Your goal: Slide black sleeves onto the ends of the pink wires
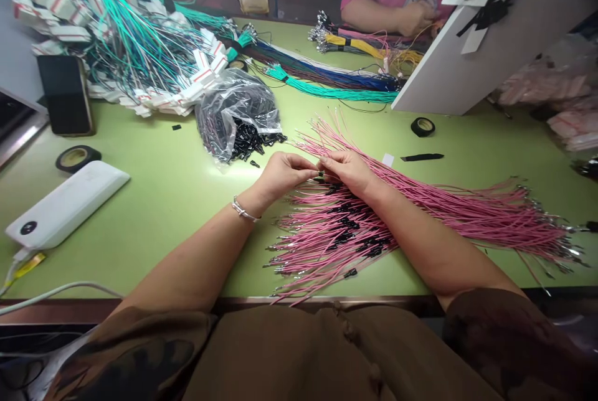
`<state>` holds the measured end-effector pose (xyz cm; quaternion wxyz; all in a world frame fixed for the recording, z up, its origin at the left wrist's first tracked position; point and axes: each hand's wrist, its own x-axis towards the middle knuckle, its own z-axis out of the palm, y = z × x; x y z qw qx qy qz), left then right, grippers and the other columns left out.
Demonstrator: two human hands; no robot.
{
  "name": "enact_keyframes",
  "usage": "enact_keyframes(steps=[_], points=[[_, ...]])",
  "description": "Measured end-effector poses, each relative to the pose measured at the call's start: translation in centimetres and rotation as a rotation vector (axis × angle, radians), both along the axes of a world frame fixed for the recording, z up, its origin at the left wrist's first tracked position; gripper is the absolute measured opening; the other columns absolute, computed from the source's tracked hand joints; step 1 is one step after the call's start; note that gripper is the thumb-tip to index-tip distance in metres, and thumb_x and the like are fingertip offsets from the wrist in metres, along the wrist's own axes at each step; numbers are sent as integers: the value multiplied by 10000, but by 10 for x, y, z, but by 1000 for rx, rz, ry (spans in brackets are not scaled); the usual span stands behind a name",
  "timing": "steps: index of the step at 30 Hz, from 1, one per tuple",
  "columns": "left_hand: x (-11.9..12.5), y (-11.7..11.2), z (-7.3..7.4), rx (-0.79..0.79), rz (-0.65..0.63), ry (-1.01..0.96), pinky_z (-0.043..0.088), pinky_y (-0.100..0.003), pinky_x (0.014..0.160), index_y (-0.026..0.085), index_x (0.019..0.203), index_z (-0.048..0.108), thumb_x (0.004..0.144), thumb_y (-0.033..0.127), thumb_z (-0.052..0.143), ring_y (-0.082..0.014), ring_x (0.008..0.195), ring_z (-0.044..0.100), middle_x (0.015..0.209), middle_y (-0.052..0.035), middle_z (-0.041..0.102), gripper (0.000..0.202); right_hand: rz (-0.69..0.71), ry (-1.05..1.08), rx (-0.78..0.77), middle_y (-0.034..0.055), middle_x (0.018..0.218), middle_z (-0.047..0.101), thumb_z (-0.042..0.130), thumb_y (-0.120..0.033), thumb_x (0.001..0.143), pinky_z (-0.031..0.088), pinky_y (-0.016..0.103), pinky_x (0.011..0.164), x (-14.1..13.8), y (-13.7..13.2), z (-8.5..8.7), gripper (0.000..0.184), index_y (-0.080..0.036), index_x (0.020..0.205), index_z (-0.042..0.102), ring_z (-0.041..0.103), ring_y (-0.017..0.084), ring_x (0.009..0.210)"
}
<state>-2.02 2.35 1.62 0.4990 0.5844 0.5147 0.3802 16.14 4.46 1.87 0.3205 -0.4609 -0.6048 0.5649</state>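
Above a spread of pink wires (439, 211), my two hands meet with fingertips almost touching. My left hand (284, 174), with a bracelet at its wrist, is closed in a pinch on a small black connector sleeve (320, 174). Facing it, my right hand (350, 170) is closed in a pinch on a pink wire end, mostly hidden by the fingers. Many wires have metal terminals at their ends, and black sleeves (348, 223) sit along those nearest me. Left of the wires, a clear plastic bag (238, 93) spills more black sleeves (250, 139) onto the table.
A phone (65, 96), a tape roll (78, 158) and a white power bank (68, 205) lie left. Bundled teal wires (135, 27) with white tags fill the back left. A white panel (448, 65) stands back right, near another tape roll (423, 127). Another person's hand (415, 18) works opposite.
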Motion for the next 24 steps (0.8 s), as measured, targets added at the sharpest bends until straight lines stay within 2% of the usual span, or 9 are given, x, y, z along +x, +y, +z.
enact_keyframes(steps=[3, 7, 10, 13, 16, 17, 20, 24], points=[[-2, 0, -3, 194, -67, 141, 514, -263, 690, 177, 791, 798, 738, 145, 697, -137, 670, 648, 775, -56, 763, 118, -72, 82, 0, -32, 524, 508, 712, -487, 743, 327, 227, 487, 0, 3, -6, 379, -113, 805, 717, 415, 69, 494], [2, -3, -7, 504, -348, 351, 507, -328, 825, 278, 906, 806, 769, 50, 588, -174, 823, 645, 857, -35, 772, 344, -94, 165, -50, -11, 567, 561, 757, -488, 708, 327, 216, 459, 3, 8, -14, 381, -117, 778, 710, 438, 65, 496], [0, -3, -2, 631, -438, 411, 454, -411, 972, 322, 977, 789, 805, 39, 535, -210, 1038, 609, 1004, -16, 771, 418, -77, 207, -107, -28, 528, 533, 787, -487, 688, 300, 210, 418, 3, 10, -15, 382, -129, 782, 691, 416, 61, 454], [-23, 2, 12, 625, -337, 449, 443, -405, 1002, 307, 1038, 770, 842, 109, 538, -198, 1058, 602, 1102, -20, 749, 363, -121, 247, -148, -23, 571, 565, 824, -462, 652, 252, 199, 389, 2, 10, -12, 389, -130, 788, 677, 390, 44, 441], [-64, 11, 24, 562, -72, 644, 461, -388, 963, 239, 1055, 760, 797, 184, 597, -216, 1022, 606, 1116, -65, 720, 311, -124, 267, -177, -23, 582, 590, 837, -438, 642, 215, 195, 375, 1, 8, -9, 391, -137, 817, 659, 353, 32, 417], [-78, 14, 26, 505, -66, 748, 472, -379, 931, 219, 1023, 766, 777, 203, 611, -220, 975, 612, 1060, -77, 720, 291, -112, 268, -180, -22, 582, 603, 836, -430, 645, 218, 195, 376, 1, 8, -9, 396, -142, 845, 654, 353, 33, 410], [-103, 22, 23, 364, -167, 988, 484, -348, 862, 193, 926, 770, 732, 224, 605, -230, 914, 610, 952, -84, 705, 256, -86, 261, -176, -4, 603, 654, 830, -410, 652, 245, 198, 381, 1, 7, -9, 418, -155, 918, 632, 380, 42, 396], [-103, 26, 17, 300, -229, 1091, 478, -338, 809, 170, 819, 742, 745, 216, 518, -246, 886, 617, 908, -96, 692, 241, -63, 264, -169, 25, 645, 686, 813, -405, 655, 274, 204, 389, 3, 8, -9, 375, -156, 863, 626, 408, 46, 402]])
